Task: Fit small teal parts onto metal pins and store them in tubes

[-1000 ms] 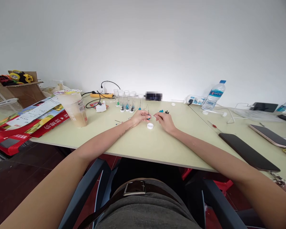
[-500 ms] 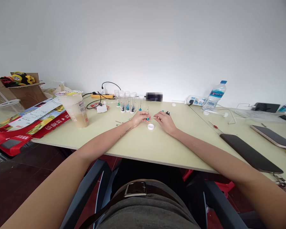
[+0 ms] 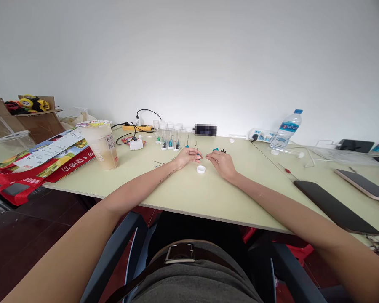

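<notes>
Clear tubes [image 3: 177,134] containing small parts [image 3: 171,143], near desk's [image 3: 208,198] rear edge; white cap [image 3: 201,169], well inside front edge. Left hand [image 3: 185,158]: fingers grasping stemmed piece [image 3: 198,154]; right hand [image 3: 223,164]: fingers' hold indiscernible.

Single head-worn view, facing forward and down, close above the table [image 3: 183,193], wall [image 3: 189,54] across the top

Bit of blue can be spotted on the tiny held piece [image 3: 198,154]. The table [image 3: 177,193] is coloured pale yellow-green, round cap [image 3: 201,169] is done plain white, red bag [image 3: 70,164] is printed with white characters.
</notes>
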Available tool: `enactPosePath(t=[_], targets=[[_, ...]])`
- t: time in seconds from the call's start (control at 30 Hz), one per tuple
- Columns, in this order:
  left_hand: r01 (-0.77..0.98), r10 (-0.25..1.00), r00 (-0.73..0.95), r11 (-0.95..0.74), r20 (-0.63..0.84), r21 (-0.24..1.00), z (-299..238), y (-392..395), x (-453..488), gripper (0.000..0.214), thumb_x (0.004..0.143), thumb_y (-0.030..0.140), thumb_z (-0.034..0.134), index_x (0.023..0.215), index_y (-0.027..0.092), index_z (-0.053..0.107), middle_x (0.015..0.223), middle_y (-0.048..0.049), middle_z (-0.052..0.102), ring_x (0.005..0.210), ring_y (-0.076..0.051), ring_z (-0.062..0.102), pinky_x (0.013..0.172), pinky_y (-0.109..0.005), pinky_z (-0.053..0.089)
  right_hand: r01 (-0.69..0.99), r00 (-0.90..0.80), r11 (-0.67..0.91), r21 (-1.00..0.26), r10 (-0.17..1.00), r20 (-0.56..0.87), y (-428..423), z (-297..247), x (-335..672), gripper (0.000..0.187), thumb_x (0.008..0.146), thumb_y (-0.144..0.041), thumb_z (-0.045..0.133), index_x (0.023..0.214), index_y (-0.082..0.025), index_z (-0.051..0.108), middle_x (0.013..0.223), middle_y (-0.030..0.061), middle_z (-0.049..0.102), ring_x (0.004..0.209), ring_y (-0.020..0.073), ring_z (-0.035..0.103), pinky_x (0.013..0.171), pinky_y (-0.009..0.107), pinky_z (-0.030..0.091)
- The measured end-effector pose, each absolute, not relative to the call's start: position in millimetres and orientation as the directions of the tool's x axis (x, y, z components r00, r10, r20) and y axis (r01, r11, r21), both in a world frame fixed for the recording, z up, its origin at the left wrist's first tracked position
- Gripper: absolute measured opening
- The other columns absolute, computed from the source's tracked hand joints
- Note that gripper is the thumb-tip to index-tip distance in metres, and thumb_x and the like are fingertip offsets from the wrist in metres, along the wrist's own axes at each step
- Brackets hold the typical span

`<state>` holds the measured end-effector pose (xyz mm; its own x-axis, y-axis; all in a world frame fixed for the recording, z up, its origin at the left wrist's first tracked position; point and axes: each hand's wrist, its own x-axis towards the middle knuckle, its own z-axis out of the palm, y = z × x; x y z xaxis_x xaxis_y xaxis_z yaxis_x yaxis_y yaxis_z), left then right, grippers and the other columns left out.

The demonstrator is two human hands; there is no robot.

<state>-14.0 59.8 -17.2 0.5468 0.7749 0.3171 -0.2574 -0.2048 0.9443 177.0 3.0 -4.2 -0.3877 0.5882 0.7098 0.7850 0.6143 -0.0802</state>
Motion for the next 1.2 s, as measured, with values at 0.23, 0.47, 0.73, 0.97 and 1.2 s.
enactPosePath(t=[0.23,0.47,0.73,0.97,1.2], targets=[[-0.204,0.779,0.533,-0.261,0.331,0.944,-17.8,58.9,-13.3,0.033,0.062,0.032,0.074,0.081,0.008,0.063,0.079,-0.0068,0.064,0.071,-0.014,0.061,0.074,-0.035,0.05,0.618,-0.258,0.608,-0.499,0.756,0.602,4.2,-7.0,173.3,0.032,0.087,-0.039,0.041,0.086,-0.019,0.066,0.06,-0.0004,0.059,0.049,0.0123,0.051,0.057,0.027,0.043],[-0.237,0.801,0.5,-0.238,0.328,0.942,-18.1,61.5,-14.5,0.029,0.063,0.032,0.072,0.077,0.008,0.063,0.076,-0.0066,0.063,0.075,-0.014,0.059,0.074,-0.033,0.049,0.67,-0.308,0.656,-0.347,0.671,0.674,10.9,-9.1,173.8,0.025,0.085,-0.029,0.046,0.101,-0.018,0.062,0.081,0.0049,0.061,0.068,0.0155,0.057,0.067,0.03,0.044],[-0.171,0.78,0.554,-0.237,0.292,0.956,-16.6,58.2,-13.7,0.03,0.062,0.032,0.073,0.078,0.008,0.064,0.077,-0.0065,0.063,0.071,-0.013,0.058,0.071,-0.031,0.05,0.663,-0.323,0.637,-0.393,0.718,0.617,5.8,-7.8,174.7,0.029,0.091,-0.023,0.031,0.113,-0.02,0.05,0.069,-0.0012,0.061,0.058,0.0123,0.056,0.066,0.028,0.044],[-0.167,0.797,0.544,-0.205,0.264,0.964,-14.4,56.7,-14.3,0.029,0.061,0.03,0.073,0.076,0.007,0.064,0.075,-0.007,0.063,0.073,-0.013,0.059,0.071,-0.031,0.049,0.826,-0.446,0.561,0.052,0.596,0.668,5.6,-4.4,177.3,0.022,0.089,-0.026,0.038,0.097,-0.021,0.058,0.105,0.0092,0.055,0.071,0.0161,0.054,0.058,0.029,0.038],[-0.17,0.791,0.556,-0.195,0.257,0.966,-18.4,61.7,-14.8,0.034,0.059,0.031,0.076,0.08,0.008,0.063,0.078,-0.0067,0.064,0.07,-0.012,0.06,0.074,-0.032,0.049,0.84,-0.519,0.478,0.256,0.573,0.634,6.0,-3.7,179.0,0.029,0.091,-0.023,0.033,0.091,-0.021,0.062,0.095,0.0079,0.058,0.077,0.0184,0.052,0.056,0.028,0.032]])
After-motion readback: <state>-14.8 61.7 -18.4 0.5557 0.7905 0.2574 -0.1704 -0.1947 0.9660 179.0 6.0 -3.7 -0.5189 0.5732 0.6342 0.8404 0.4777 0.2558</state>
